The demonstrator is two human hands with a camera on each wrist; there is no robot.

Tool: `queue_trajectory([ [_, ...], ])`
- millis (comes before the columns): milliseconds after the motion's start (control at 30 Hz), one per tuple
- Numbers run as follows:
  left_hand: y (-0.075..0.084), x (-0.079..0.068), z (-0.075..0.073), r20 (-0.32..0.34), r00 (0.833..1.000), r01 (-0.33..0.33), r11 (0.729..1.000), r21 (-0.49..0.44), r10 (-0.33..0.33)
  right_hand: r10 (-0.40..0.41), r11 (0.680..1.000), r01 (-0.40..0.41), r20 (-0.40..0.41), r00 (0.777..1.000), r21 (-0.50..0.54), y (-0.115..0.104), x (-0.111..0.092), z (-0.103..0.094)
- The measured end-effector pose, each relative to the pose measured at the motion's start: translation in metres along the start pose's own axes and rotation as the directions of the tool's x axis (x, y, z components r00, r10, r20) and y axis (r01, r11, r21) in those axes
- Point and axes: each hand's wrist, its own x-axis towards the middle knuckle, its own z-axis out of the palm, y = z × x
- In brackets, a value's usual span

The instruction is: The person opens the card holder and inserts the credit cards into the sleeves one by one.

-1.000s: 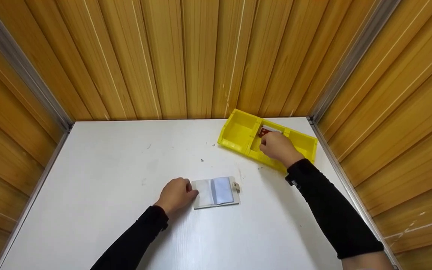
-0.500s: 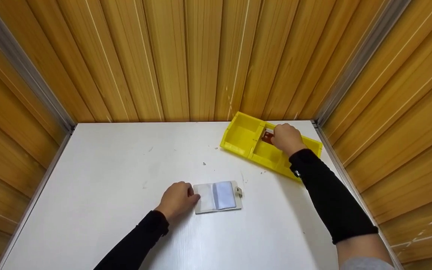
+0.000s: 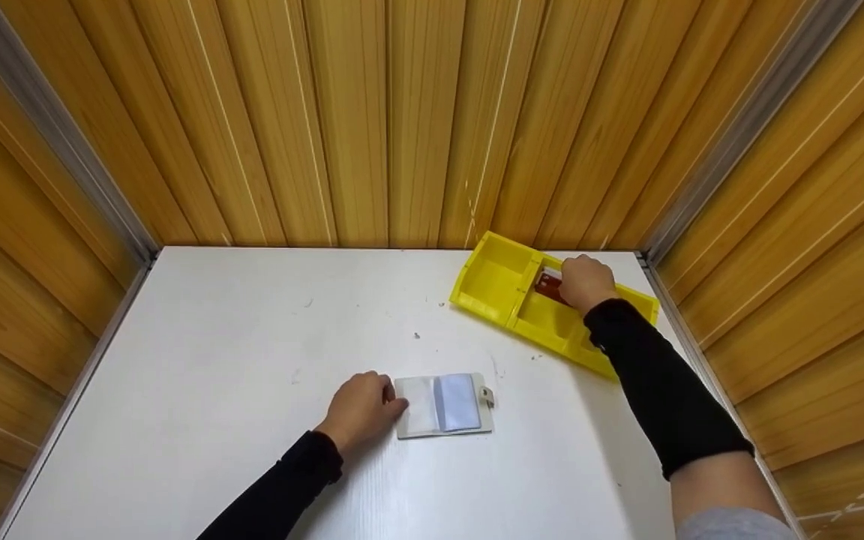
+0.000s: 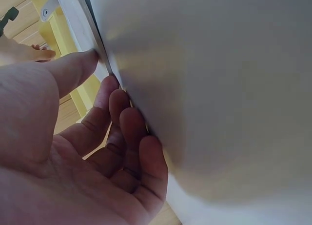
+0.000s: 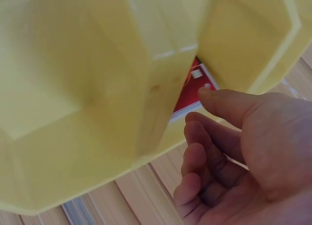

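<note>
Wallet (image 3: 443, 406) (unfolded) against left hand (image 3: 362, 409)

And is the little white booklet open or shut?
Open: the booklet lies spread on the table, its pale inner sleeves showing and its strap unfastened.

The left forearm (image 3: 274, 487), sleeved in black, slants inward to a low left hand (image 3: 361, 405), back upward, its thumb (image 4: 75, 71) extended opposite four bent fingers (image 4: 132, 127) whose tips make a stepped row. The right forearm (image 3: 661, 386), likewise sleeved, bare near the elbow, reaches farther forward; the right hand (image 3: 588, 282) has its thumb (image 5: 231, 105) fairly straight, close to the tip of the index finger (image 5: 212, 130), the other fingers curled.
</note>
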Motion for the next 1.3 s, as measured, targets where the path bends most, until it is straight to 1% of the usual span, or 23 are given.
queue_trajectory([
  [133, 0.004, -0.003, 0.002, 0.004, 1.000, 0.001, 1.000, -0.003, -0.001, 0.012, 1.000, -0.011, 0.052, 0.999, -0.010, 0.005, -0.003, -0.002],
  [300, 0.007, -0.006, 0.001, -0.008, 1.000, 0.012, 1.000, -0.002, -0.012, 0.010, 1.000, -0.010, 0.045, 0.999, -0.003, 0.008, -0.004, -0.008],
  [500, 0.006, -0.012, 0.001, -0.012, 1.000, 0.020, 1.000, 0.003, -0.020, -0.014, 0.997, 0.020, 0.070, 0.997, -0.073, 0.008, -0.003, -0.003],
  [700, 0.007, -0.015, 0.002, -0.021, 1.000, 0.010, 1.000, 0.003, -0.010, -0.035, 0.994, 0.038, 0.036, 0.999, -0.106, 0.011, 0.000, 0.003],
  [833, 0.007, -0.014, 0.003, -0.014, 1.000, 0.023, 1.000, -0.007, -0.024, -0.044, 0.992, 0.046, 0.021, 0.999, -0.119, 0.014, 0.002, 0.006],
  [1067, 0.002, -0.016, 0.005, -0.012, 1.000, 0.019, 1.000, -0.006, -0.019, -0.042, 0.989, 0.043, 0.010, 0.999, -0.139, 0.014, 0.005, 0.016],
  [1133, 0.001, -0.017, 0.006, -0.010, 1.000, 0.030, 0.999, -0.012, -0.030, -0.054, 0.987, 0.053, 0.000, 0.999, -0.154, 0.013, 0.006, 0.019],
  [1300, 0.001, -0.018, 0.006, -0.002, 1.000, 0.031, 0.999, -0.020, -0.031, -0.084, 0.980, 0.075, -0.039, 0.996, -0.182, 0.016, 0.003, 0.022],
])
